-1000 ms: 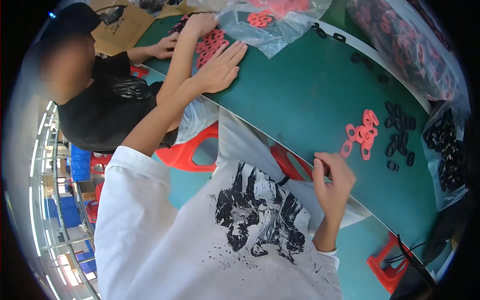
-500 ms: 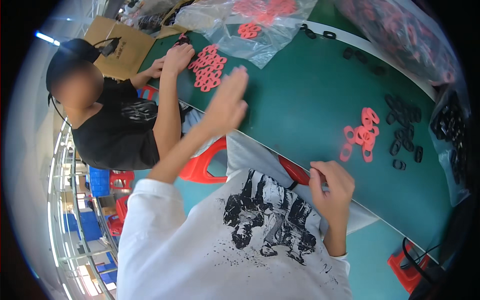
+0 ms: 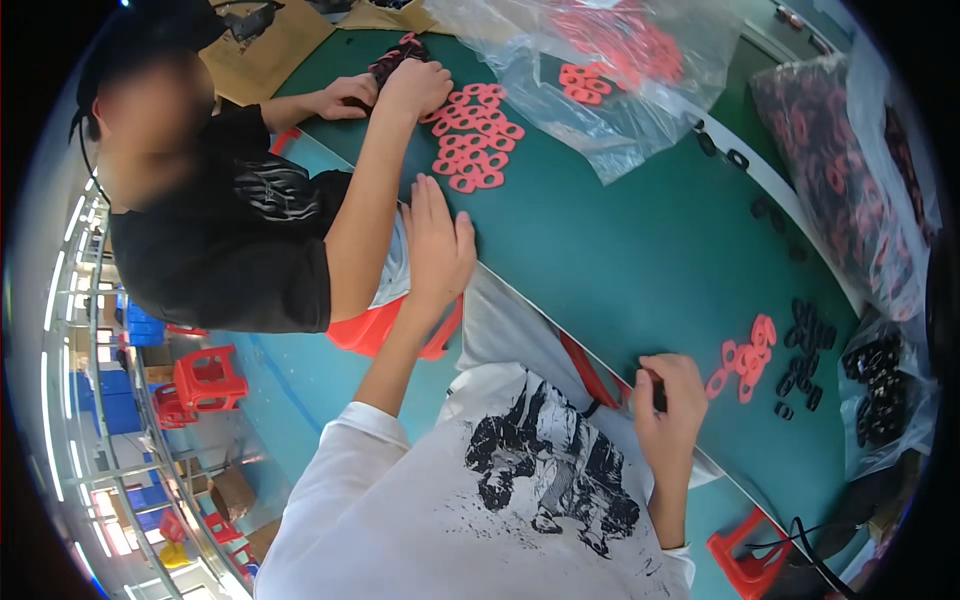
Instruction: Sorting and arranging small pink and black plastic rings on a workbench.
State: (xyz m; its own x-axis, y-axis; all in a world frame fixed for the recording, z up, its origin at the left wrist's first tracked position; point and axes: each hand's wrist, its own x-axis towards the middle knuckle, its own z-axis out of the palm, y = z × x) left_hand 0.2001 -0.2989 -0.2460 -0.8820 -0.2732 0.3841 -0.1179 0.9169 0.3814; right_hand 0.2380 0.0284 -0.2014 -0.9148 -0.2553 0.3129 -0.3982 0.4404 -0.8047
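Note:
My left hand [image 3: 440, 245] is at the table's near edge, beside the co-worker's arm. Its fingers are stretched out and it holds nothing. Over the front edge, further right, my right hand [image 3: 672, 400] is closed, fingers curled in; something dark shows between thumb and fingers, too small to make out. Right of that hand lies a small heap of pink oval rings [image 3: 745, 358], next to a heap of black oval rings [image 3: 803, 350]. Beyond my left hand, many pink rings [image 3: 472, 140] lie spread flat in front of the co-worker.
A person in black [image 3: 230, 220] sits at my left, both hands on a dark-and-pink bunch [image 3: 397, 58]. Clear plastic bags [image 3: 610, 130] with pink rings lie on the green table [image 3: 590, 240]. More bags [image 3: 880, 385] stand at right. Red stools [image 3: 745, 560] stand below the table.
My left hand has come down and back from above the table to its near edge, fingers now straighter. My right hand stays closed near the edge. The whole view has shifted.

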